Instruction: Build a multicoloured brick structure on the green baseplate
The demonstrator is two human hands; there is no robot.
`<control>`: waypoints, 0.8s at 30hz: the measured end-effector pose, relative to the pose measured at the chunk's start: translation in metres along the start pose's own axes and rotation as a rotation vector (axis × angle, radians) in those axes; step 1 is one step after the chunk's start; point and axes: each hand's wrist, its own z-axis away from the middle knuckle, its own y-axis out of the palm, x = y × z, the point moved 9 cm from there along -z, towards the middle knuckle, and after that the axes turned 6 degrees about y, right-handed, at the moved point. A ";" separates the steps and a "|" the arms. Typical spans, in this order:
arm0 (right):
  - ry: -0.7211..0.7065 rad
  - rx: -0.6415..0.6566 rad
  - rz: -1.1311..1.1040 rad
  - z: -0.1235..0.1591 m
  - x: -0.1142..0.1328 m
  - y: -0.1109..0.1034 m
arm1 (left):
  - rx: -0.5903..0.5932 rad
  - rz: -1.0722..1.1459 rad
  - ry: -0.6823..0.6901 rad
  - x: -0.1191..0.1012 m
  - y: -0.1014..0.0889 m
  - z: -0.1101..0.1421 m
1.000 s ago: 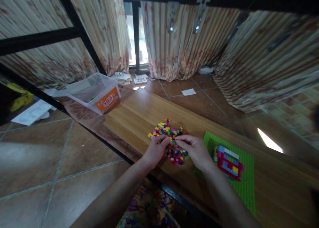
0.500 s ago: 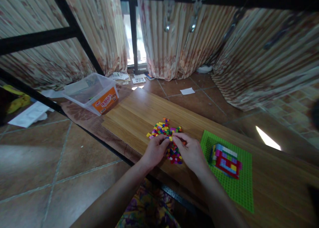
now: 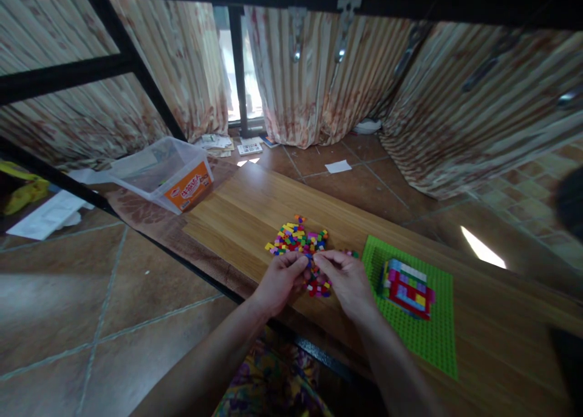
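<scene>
My left hand (image 3: pixel 279 281) is closed in a pinch, with a small blue toy brick (image 3: pixel 310 258) at its fingertips. Just to the right, the thumb and finger of my right hand (image 3: pixel 348 281) are pinched together against the same spot; whatever they grip is too small to make out. Under and behind both hands lies a pile of loose, many-coloured toy bricks (image 3: pixel 291 238), partly covered by the fingers. On the green baseplate (image 3: pixel 432 338) to the right stands a block of joined bricks (image 3: pixel 409 288) in red, blue, white and yellow.
A wooden tabletop (image 3: pixel 246 198) carries the bricks and baseplate. At its far left end stands a clear plastic bin (image 3: pixel 159 168) with an orange label. Papers (image 3: pixel 214 144) lie on the tiled floor near striped curtains (image 3: pixel 296 83). A black metal frame (image 3: pixel 150 98) crosses the left side.
A yellow brick seen between my fingertips half a second ago no longer shows there; blue shows instead. My hands stay close together over the pile. The view has shifted slightly.
</scene>
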 end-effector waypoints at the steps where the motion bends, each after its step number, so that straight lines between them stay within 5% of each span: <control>1: -0.055 -0.038 0.068 -0.002 0.003 -0.005 | -0.003 0.048 -0.023 0.002 -0.001 0.001; 6: -0.296 -0.163 0.409 -0.001 0.023 -0.016 | -0.010 0.168 -0.123 0.006 -0.001 0.005; 14: -0.322 0.048 0.149 0.042 0.027 -0.006 | 0.106 0.188 -0.280 0.014 0.023 0.023; 20: -0.313 -0.073 0.231 0.083 0.016 -0.038 | 0.209 0.114 -0.378 0.044 0.057 0.041; 24: -0.299 -0.264 0.286 0.110 -0.001 -0.082 | 0.233 -0.069 -0.347 0.064 0.076 0.048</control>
